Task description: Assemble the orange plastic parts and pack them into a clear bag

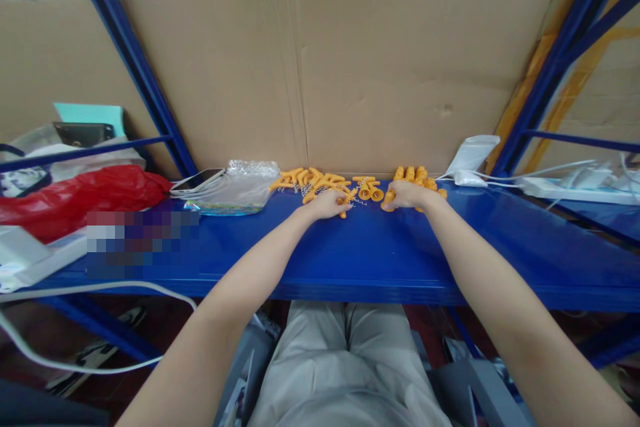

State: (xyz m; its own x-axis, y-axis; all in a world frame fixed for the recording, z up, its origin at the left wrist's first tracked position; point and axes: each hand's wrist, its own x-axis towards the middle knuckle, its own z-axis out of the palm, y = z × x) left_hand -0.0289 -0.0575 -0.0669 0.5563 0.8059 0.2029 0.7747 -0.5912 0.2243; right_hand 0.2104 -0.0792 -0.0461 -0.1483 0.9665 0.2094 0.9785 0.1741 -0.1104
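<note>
At the foot of the cardboard sheet (400, 67): orange keychain pieces (320, 181) are heaped on the blue shelf (380, 253).
Left hand (327, 203): is curled shut on pieces just before the cardboard sheet's centre fold.
Right hand (407, 195): is clenched on one piece, right of that fold.

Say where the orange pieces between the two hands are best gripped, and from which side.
Likely pinch one of the orange pieces across its slim stem, from above and the near side: they lie flat on the blue shelf, cardboard stands close behind, and the left hand and right hand flank them.
</note>
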